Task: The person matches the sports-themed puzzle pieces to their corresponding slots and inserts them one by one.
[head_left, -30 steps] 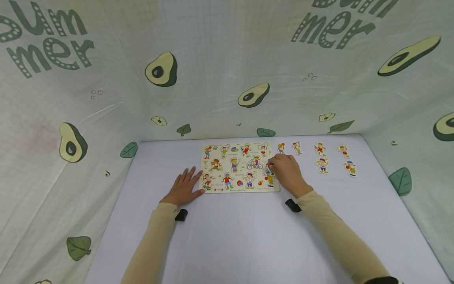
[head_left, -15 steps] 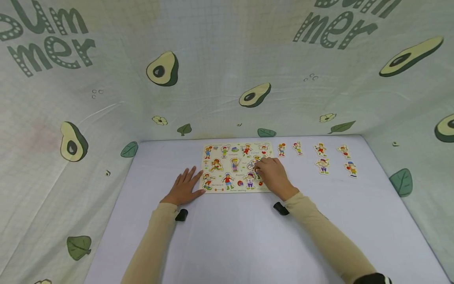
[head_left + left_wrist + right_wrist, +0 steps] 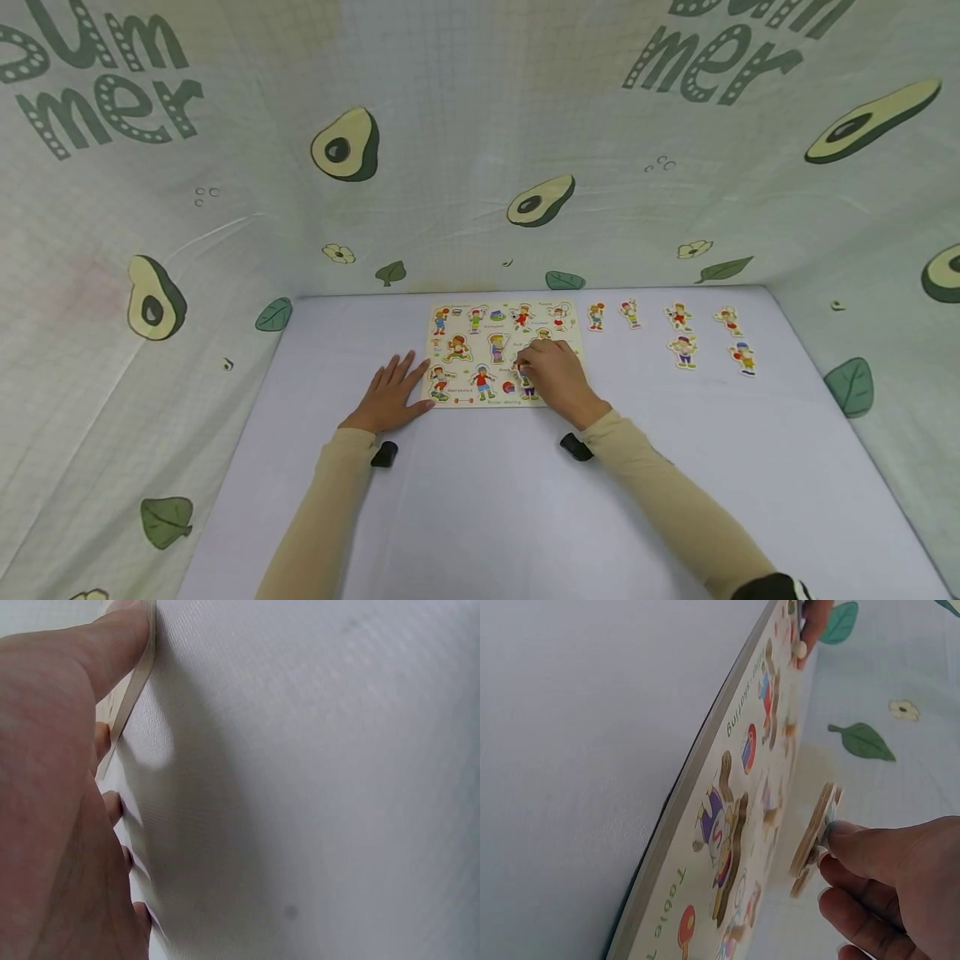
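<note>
A cream wooden puzzle board [image 3: 480,400] printed with children playing sports lies on the white table. My left hand [image 3: 386,396] is spread flat at its left edge, the thumb at the near corner and over the board's edge in the left wrist view. My right hand [image 3: 558,379] is over the board's right half. In the right wrist view, its thumb and fingers pinch a small wooden puzzle piece [image 3: 814,829], held on edge above the board; the picture on it is mostly hidden. Below shows a recess with a printed figure [image 3: 720,832] in a purple cap.
Several loose puzzle pieces lie right of the board, among them a figure in purple trousers [image 3: 683,351] and one in a blue cap [image 3: 742,358]. Two stand closest to the board, including a puzzle piece [image 3: 596,317] near its far right corner. An avocado-print cloth [image 3: 442,208] rises behind the table.
My right hand has moved left across the board, from its right edge to over the lower right figures. My left hand and the loose pieces have stayed in place.
</note>
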A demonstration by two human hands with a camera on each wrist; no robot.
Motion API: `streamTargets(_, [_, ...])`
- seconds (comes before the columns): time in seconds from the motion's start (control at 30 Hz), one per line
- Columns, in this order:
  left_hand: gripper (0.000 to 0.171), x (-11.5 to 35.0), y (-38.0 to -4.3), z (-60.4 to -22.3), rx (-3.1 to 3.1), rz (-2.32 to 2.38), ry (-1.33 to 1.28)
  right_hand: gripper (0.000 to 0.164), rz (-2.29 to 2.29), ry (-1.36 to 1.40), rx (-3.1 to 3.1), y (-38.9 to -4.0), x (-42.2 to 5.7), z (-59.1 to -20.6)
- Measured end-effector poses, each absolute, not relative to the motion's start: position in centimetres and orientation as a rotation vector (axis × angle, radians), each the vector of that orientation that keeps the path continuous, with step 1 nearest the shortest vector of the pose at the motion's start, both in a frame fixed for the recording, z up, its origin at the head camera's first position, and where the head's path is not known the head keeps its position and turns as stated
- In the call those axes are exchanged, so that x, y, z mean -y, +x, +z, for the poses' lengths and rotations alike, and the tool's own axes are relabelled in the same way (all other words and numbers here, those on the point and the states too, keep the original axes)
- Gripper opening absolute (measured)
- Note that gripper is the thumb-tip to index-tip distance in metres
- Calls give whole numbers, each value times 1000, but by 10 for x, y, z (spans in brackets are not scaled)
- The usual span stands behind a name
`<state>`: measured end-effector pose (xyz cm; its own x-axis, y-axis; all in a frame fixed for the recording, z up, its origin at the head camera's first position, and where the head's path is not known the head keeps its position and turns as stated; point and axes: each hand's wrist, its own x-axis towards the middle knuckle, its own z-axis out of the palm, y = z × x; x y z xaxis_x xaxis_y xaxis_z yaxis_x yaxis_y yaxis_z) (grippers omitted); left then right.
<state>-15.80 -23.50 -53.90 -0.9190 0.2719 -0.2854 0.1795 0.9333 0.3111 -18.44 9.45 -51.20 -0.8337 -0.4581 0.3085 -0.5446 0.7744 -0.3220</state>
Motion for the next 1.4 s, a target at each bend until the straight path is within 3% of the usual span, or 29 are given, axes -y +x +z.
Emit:
streamTargets(0.73, [82, 234, -159, -538, -2751, 412, 304, 9, 575, 948, 2721, -178, -43, -525])
streamTargets(1.4, [82, 235, -158, -537, -2753, 423, 316, 5, 407, 860, 2801, -179, -20, -534])
